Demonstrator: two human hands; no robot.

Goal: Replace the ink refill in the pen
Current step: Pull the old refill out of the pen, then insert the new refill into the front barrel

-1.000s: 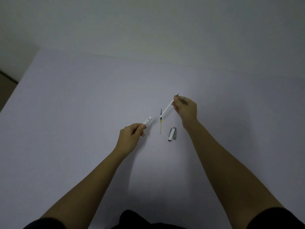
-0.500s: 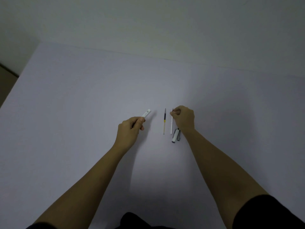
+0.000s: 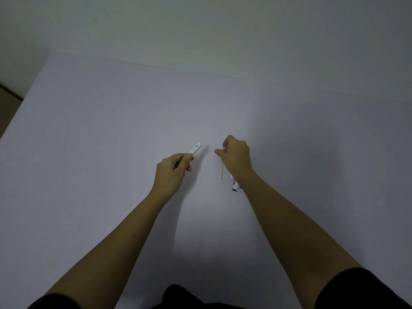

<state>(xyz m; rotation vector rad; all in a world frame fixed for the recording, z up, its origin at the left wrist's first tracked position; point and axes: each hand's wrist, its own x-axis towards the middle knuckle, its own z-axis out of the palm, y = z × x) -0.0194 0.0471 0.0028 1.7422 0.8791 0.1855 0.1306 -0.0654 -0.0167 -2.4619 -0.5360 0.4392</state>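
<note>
My left hand [image 3: 174, 169] holds the white pen barrel [image 3: 195, 150] above the table, its open end pointing up and right. My right hand [image 3: 236, 157] rests on the table with fingertips pinched on the upper part of the yellow-ended refill [image 3: 221, 172]. That refill's lower end sticks out below the fingers, and its tip is hidden. The other, white refill [image 3: 231, 176] lies just to the right, almost wholly covered by my right wrist. The pen cap [image 3: 235, 187] lies beside that wrist.
The pale lilac table [image 3: 111, 134] runs back to a white wall. Its left edge drops to a darker floor [image 3: 6, 99]. Dark clothing shows at the bottom of the frame.
My right hand laid the white refill on the table next to the yellow-ended one, then shifted left and closed its fingers on the yellow-ended one. My left hand kept the barrel nearly still.
</note>
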